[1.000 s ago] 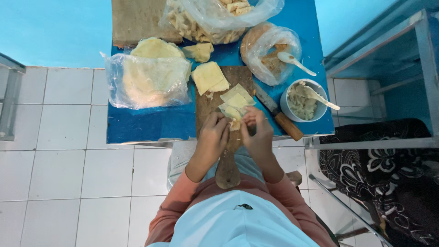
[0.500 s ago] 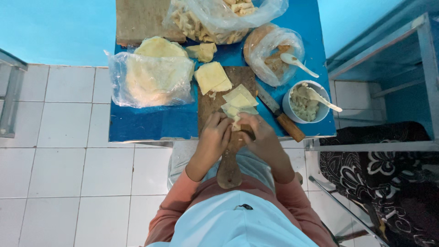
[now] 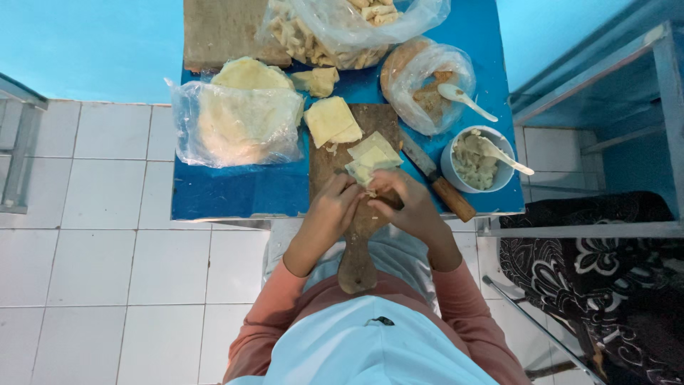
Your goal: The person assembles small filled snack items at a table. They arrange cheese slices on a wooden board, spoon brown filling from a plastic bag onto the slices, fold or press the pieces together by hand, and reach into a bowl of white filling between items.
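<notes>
Both my hands meet over the near part of a wooden cutting board (image 3: 329, 165) on a small blue table (image 3: 235, 192). My left hand (image 3: 329, 214) and my right hand (image 3: 407, 207) pinch a pale yellow pastry sheet (image 3: 370, 162) at its near edge, fingers curled over it. A second folded stack of the same sheets (image 3: 331, 121) lies farther back on the board. The board's handle (image 3: 356, 265) reaches toward my lap.
A wooden-handled knife (image 3: 443, 187) lies right of the board. Beside it stands a white bowl of filling with a spoon (image 3: 476, 158). A clear bag of round wrappers (image 3: 239, 121) sits left; two further bags (image 3: 427, 82) of food sit at the back. White tiled floor surrounds the table.
My hands have stayed together at the sheet's near edge, fingers working it slightly. The view has shifted a little; nothing else on the table moved.
</notes>
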Demonstrator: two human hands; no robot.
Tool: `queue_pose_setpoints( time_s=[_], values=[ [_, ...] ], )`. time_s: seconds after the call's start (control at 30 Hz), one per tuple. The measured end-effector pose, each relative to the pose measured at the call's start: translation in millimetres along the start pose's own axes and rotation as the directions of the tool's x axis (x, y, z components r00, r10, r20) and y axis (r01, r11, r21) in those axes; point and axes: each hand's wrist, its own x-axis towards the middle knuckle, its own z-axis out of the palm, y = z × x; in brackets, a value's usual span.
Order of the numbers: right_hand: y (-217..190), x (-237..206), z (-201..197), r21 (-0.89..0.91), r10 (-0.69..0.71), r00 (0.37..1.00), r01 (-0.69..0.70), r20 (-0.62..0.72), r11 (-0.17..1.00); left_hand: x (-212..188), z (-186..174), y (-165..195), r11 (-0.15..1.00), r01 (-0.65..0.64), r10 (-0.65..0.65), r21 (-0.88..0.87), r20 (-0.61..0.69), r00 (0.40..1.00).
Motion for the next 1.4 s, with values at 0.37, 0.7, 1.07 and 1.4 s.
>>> queue_pose_setpoints(
  time_s=[0.37,0.7,1.07,1.4],
  values=[
    [-6,16,1,0.054,0.111,0.993,-0.113,0.031,0.992,6,6,-3,0.99,0.139,-0.139,-0.007,-0.034,0.99],
    [-15,14,-7,-0.201,-0.114,0.987,0.134,0.109,0.97,4,-11,-3,0.999,-0.038,0.037,0.024,0.034,0.999],
    [-12,30,-10,-0.093,-0.068,0.993,0.077,0.101,0.993,11,-12,-1,0.999,0.047,-0.047,-0.011,-0.006,0.999],
    [-22,29,-10,-0.369,-0.223,0.973,0.23,0.062,0.9,13,-4,2,0.983,0.07,-0.061,0.168,-0.059,0.996]
  ],
)
